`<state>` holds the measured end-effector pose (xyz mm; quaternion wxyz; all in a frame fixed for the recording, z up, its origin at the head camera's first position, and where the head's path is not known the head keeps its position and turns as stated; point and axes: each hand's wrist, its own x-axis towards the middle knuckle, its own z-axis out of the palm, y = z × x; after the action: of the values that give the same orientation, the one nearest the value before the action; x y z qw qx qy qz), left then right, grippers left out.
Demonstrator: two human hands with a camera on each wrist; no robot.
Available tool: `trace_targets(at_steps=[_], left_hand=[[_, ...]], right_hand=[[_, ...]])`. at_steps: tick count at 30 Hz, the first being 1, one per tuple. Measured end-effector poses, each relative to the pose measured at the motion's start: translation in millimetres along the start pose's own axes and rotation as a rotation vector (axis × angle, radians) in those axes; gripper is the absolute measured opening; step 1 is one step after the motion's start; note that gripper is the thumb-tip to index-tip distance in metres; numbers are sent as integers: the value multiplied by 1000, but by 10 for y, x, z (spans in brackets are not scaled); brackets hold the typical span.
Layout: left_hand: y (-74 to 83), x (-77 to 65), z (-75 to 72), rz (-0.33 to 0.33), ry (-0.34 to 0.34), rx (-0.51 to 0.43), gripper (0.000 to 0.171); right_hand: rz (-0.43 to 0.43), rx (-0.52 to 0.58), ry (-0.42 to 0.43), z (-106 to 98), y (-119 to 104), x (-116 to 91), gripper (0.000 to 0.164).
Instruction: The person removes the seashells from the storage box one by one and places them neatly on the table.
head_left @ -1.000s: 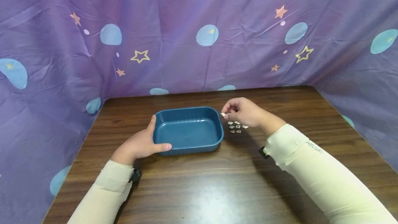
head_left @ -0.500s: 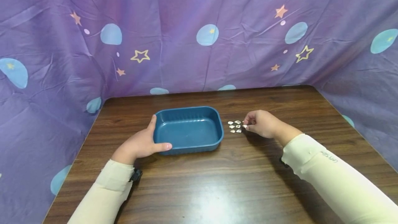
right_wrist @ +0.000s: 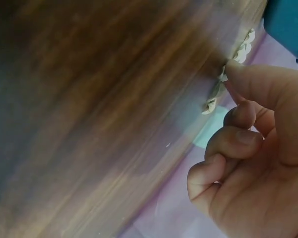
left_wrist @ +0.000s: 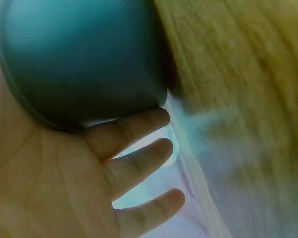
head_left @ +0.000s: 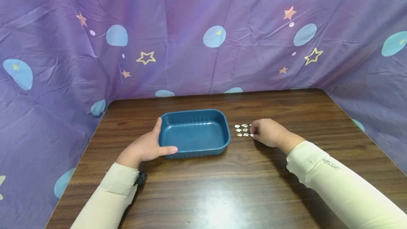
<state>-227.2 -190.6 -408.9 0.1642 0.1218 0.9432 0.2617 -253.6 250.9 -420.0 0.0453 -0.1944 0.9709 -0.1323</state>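
Observation:
My left hand (head_left: 144, 147) rests on the left end of a blue plastic bin (head_left: 219, 150), with the thumb lying over the near rim. In the left wrist view, the fingers (left_wrist: 134, 166) stretch out nearly straight and one touches the bin's wall. My right hand (head_left: 268, 132) is low over the table, its thumb and index finger pinching a small white seashell (head_left: 252, 135). Left of these fingertips several similar shells (head_left: 239, 130) lie in neat rows, and the hand partly hides the rightmost ones. In the right wrist view, the other fingers (right_wrist: 233, 141) are curled in.
The shells lie just right of the bin on a brown wood-grain table (head_left: 197, 186). Behind the table and at both sides hangs a purple curtain (head_left: 178, 45) with stars and blue ovals.
My right hand has moved from beside the bin's right rim to the right and toward me, bringing the pinched shell down at the rows' near right end. The left hand has stayed on the bin.

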Motion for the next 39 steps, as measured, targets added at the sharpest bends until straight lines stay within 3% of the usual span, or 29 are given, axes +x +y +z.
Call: trace_targets(at_steps=[8,25,33,39], left_hand=[[-9,-6,-4,-6,-2,-2,136],[6,4,1,0,-7,-7,136],[28,6,-11,4,-13,-6,136],[-2,-23,0,-22,-35,-19,136]], right_hand=[[21,-49,27,-27,-24,-8,5],[28,-22,24,-52,-17,-34,7],[55,63,88,-180,64,-63,5],[98,111,130,-364,157,-108,23]])
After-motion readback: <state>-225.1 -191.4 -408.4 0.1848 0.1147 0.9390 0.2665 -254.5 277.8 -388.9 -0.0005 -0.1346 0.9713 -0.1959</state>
